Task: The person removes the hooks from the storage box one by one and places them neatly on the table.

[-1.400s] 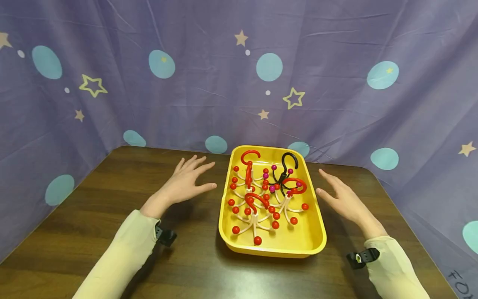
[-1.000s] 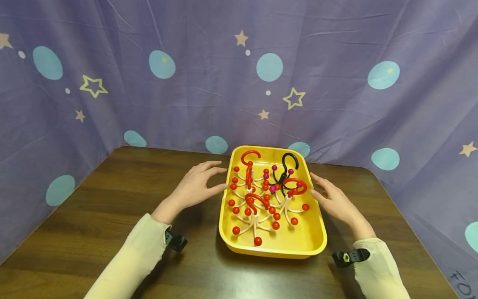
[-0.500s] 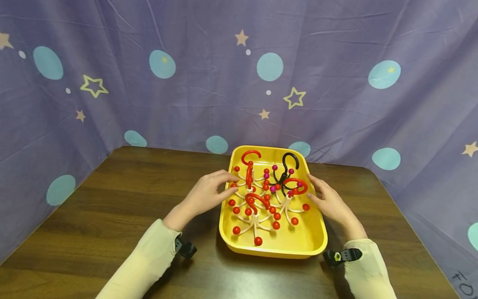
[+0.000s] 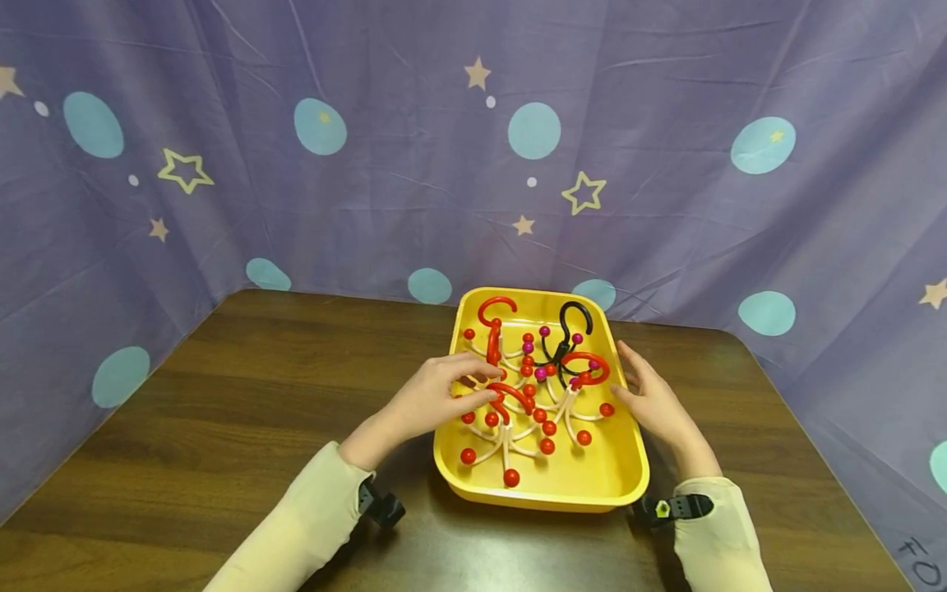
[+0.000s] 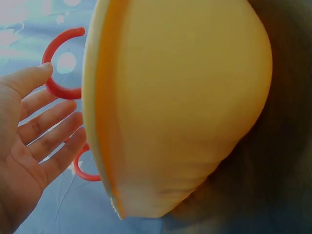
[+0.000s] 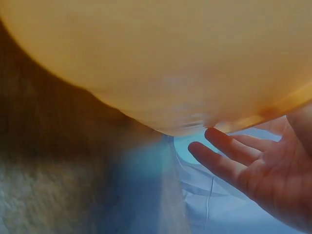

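A yellow tray (image 4: 602, 469) holds several hook-topped pieces whose curved arms end in small balls. My left hand (image 4: 440, 395) reaches over the left rim, thumb and fingertips right at the red hook (image 4: 524, 398) of the front white-armed piece. In the left wrist view its thumb overlaps a red hook (image 5: 61, 93), and the fingers are fairly straight and spread. My right hand (image 4: 654, 403) stays at the right rim, thumb tip at the edge, fingers extended along the outside. At the back right of the tray lies a black hooked piece (image 4: 560, 353) with purple balls.
The tray stands on a dark wooden table (image 4: 296, 370). A purple curtain (image 4: 399, 164) with stars and blue dots hangs behind it. Another red hook (image 4: 592, 363) leans near the right rim, and a taller red one (image 4: 494, 329) is at the back left.
My left hand has moved right, from beside the tray to over its left part at the front hook. My right hand has come in from the right to the rim. The tray has stayed put.
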Demonstrator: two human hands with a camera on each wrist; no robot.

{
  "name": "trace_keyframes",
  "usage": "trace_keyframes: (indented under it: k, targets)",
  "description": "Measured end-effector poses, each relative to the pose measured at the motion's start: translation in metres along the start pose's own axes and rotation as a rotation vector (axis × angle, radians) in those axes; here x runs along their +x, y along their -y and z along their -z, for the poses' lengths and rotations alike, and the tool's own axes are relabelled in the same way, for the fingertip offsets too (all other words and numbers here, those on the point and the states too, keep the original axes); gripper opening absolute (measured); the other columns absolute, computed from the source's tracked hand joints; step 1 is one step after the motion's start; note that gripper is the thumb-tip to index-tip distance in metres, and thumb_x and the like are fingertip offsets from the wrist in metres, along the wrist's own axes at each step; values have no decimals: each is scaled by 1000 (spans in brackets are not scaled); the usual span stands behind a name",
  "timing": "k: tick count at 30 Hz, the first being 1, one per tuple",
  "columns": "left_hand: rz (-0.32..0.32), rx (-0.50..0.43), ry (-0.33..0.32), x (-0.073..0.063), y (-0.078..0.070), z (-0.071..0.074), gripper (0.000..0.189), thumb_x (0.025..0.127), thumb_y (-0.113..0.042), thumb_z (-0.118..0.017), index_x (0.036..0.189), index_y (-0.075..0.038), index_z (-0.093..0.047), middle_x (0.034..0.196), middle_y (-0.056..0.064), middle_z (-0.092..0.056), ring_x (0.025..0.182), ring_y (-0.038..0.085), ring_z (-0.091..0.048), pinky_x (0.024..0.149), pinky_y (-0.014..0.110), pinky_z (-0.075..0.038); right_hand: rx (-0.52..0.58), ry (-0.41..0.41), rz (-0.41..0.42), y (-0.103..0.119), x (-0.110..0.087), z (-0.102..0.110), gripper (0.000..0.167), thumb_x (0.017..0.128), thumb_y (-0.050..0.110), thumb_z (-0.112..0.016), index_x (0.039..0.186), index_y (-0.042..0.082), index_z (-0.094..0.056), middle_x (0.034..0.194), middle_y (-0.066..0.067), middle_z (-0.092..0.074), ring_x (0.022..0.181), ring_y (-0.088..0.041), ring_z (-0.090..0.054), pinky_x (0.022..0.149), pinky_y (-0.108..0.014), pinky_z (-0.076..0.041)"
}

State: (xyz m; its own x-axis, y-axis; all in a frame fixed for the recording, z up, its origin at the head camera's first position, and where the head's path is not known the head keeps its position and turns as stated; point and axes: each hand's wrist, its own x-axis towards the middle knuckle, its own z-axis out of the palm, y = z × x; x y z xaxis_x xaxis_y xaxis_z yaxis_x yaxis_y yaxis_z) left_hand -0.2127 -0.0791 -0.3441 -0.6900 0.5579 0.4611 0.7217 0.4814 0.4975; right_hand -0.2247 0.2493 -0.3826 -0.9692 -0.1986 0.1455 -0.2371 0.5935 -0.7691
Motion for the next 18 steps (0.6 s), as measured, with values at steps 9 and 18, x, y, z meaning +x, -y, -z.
trace_keyframes:
  k: [9,18]
  targets:
    - [-38,39,33,0,-6,-5,22,84,-22,-65,105,-15,-68,102,-4,-66,98,10,-59,87,30,-45,107,53,-41,-3,-1,1,65,91,3,-48,143,-5,-9,141,-33,-22,122,-48,-36,90,-51,-42]
    - [-67,13,47,1,-11,-4,18,86,-18,-63,103,-13,-68,99,-3,-67,93,9,-60,83,27,-47,190,87,-91,-10,-2,0,62,92,3,-46,142,-7,-11,141,-33,-23,126,-46,-33,93,-50,-38]
